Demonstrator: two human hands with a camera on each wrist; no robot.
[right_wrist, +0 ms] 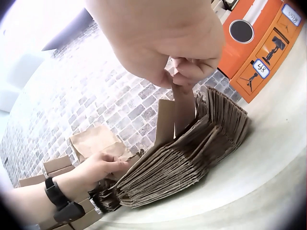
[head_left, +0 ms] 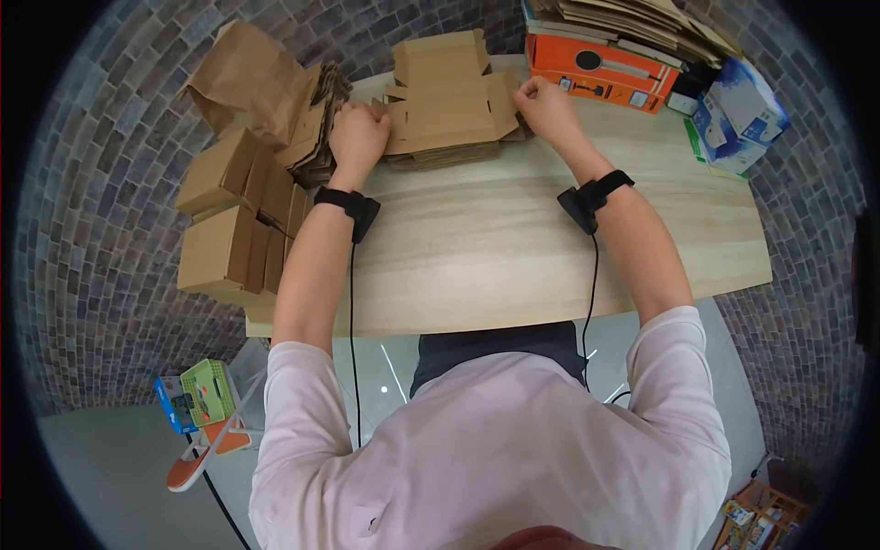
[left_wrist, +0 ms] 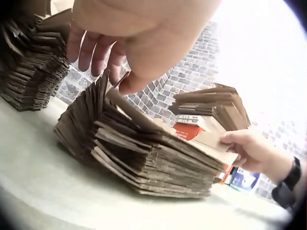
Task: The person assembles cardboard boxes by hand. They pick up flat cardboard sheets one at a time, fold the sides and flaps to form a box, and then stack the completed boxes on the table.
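Note:
A stack of unfolded cardboard box blanks [head_left: 445, 158] lies at the back of the table, the top blank [head_left: 451, 108] spread flat with its long panel toward the wall. At its left side my left hand [head_left: 359, 136] pinches a raised flap between thumb and fingers, as the left wrist view shows at the flap [left_wrist: 123, 105]. My right hand [head_left: 552, 115] grips the opposite side flap, curled fingers and thumb closed on the upright strip [right_wrist: 183, 110]. Both hands are above the stack's edges.
Folded brown boxes [head_left: 220, 252] pile up at the left, beside more flat cardboard [head_left: 316, 133] and a paper bag [head_left: 246, 78]. An orange box [head_left: 596, 73] and a blue-white box [head_left: 741, 115] stand at the back right. A brick-patterned wall [head_left: 440, 14] rises behind.

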